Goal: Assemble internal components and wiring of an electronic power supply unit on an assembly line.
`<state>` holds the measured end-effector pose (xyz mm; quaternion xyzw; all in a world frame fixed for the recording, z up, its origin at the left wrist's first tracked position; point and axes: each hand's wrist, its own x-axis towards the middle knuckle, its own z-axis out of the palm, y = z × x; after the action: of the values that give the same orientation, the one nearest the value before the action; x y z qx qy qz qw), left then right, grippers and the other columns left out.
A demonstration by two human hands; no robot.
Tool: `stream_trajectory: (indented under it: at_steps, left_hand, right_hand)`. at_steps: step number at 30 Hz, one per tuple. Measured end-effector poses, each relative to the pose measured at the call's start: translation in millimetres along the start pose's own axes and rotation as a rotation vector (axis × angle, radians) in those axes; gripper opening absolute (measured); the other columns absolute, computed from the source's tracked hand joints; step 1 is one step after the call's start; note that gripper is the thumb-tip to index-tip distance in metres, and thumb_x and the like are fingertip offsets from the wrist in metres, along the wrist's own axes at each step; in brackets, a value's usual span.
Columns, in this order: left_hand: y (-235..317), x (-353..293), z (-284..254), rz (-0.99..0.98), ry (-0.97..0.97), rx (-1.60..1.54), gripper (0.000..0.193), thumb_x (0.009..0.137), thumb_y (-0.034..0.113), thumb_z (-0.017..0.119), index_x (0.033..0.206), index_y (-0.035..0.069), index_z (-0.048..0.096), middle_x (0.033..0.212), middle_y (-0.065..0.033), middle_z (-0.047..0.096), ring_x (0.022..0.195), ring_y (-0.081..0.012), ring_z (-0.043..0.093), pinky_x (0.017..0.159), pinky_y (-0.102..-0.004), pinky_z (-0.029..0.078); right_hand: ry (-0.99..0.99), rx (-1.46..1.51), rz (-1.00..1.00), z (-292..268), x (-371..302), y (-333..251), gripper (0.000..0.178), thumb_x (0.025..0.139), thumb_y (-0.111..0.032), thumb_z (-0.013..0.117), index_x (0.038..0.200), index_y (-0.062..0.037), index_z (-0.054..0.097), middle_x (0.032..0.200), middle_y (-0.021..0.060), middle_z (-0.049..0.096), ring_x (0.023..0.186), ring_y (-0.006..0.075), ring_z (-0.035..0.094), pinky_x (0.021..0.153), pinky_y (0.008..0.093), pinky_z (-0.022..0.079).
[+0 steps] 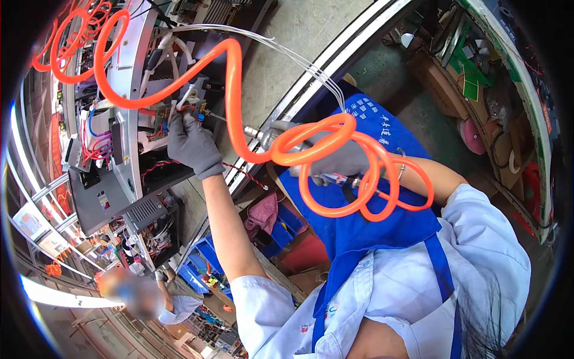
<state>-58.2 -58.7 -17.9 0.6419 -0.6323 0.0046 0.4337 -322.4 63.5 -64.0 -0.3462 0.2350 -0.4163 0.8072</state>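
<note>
My right hand (344,157), in a grey glove, is closed around a pneumatic screwdriver (254,133) with a metal body. Its thin bit points left, toward the open side of a metal equipment cabinet (134,161). Loops of orange coiled air hose (234,96) hang in front of the tool and partly cover that hand. My left hand (196,146), gloved as well, reaches into the cabinet. Its fingertips are pressed together beside a white cable end (190,96) and small terminals near the bit's tip. What they pinch is too small to make out.
Purple and blue wires (98,143) run inside the cabinet. Blue parts bins (206,254) stand below my left arm. A metal rail (335,66) crosses behind the tool. At right, a green-edged shelf (538,119) holds cardboard and loose parts. Another person (179,305) works at lower left.
</note>
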Motion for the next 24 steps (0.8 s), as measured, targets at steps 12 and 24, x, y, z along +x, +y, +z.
stream_trajectory:
  at_steps: [12,24]
  left_hand:
    - [-12.8,-1.2,13.9,-0.007,0.108,0.038,0.021,0.086,-0.001,0.06,0.104,-0.004,0.071,0.094,-0.0114,0.073,0.081,-0.0147,0.065,0.075,-0.0283,0.051]
    - [-3.9,-4.4,21.0,0.153,0.21,-0.048,0.02,0.087,0.005,0.064,0.103,-0.006,0.069,0.089,-0.0119,0.072,0.075,-0.0151,0.064,0.072,-0.0288,0.051]
  right_hand:
    - [-0.005,-0.138,-0.318,0.9,42.4,49.5,0.087,0.077,-0.025,0.07,0.15,-0.0076,0.025,0.097,0.0126,0.063,0.061,0.0149,0.062,0.054,0.0263,0.053]
    - [-0.051,-0.299,-0.648,7.5,74.9,89.7,0.082,0.082,-0.029,0.072,0.148,-0.0066,0.029,0.099,0.012,0.065,0.063,0.0139,0.063,0.055,0.0249,0.054]
